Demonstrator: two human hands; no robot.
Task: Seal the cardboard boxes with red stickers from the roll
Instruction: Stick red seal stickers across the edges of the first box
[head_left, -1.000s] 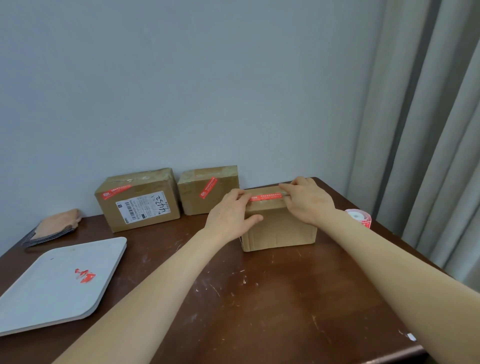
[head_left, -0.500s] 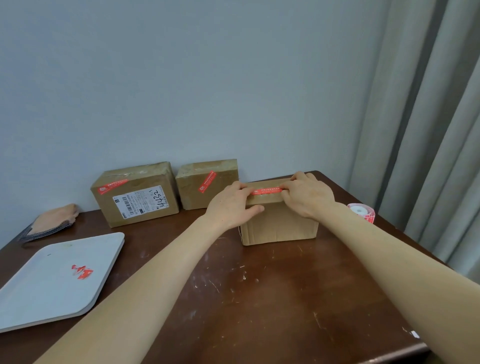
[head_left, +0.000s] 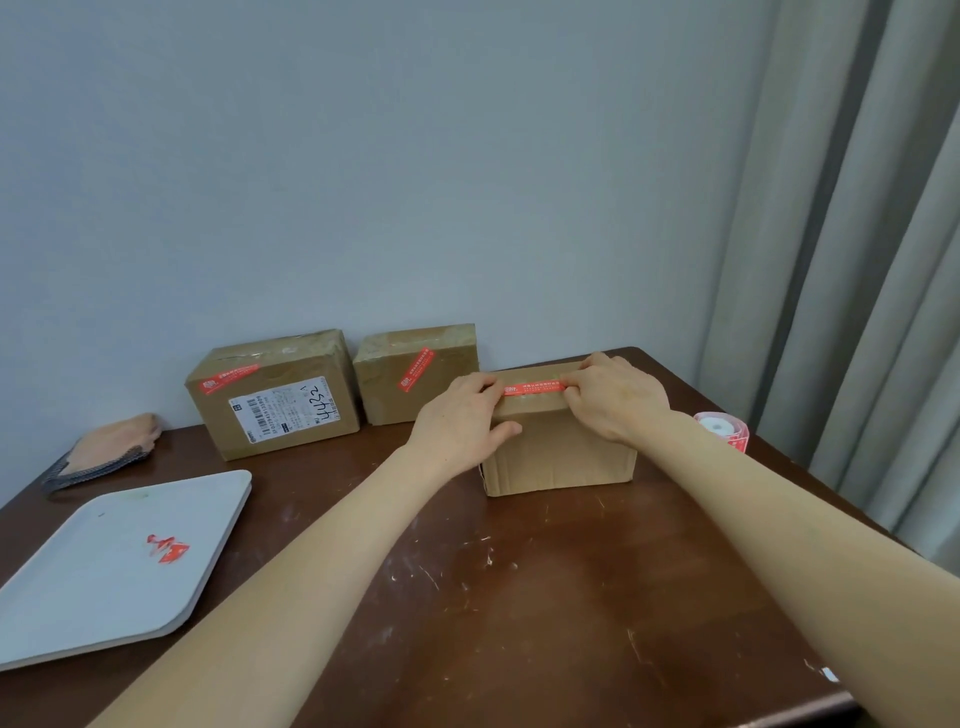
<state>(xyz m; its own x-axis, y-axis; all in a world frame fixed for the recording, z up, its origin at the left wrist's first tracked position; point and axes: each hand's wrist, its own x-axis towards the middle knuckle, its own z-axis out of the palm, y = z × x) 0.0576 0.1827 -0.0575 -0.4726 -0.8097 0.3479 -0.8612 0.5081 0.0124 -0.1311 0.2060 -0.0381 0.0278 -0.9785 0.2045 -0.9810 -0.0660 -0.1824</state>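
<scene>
My left hand (head_left: 462, 415) and right hand (head_left: 615, 397) still pinch the red sticker's (head_left: 534, 388) ends, now pressed flatter on the box (head_left: 558, 452) near the table's (head_left: 519, 597) back-right corner; sealing nearly done.

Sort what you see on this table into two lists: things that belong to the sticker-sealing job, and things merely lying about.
Part of the job:
- front box, under both hands
- red sticker stretched across its top
- sticker roll
- labelled box and small box, each already stickered

Lying about:
- white tray with red scraps
- folded cloth
</scene>
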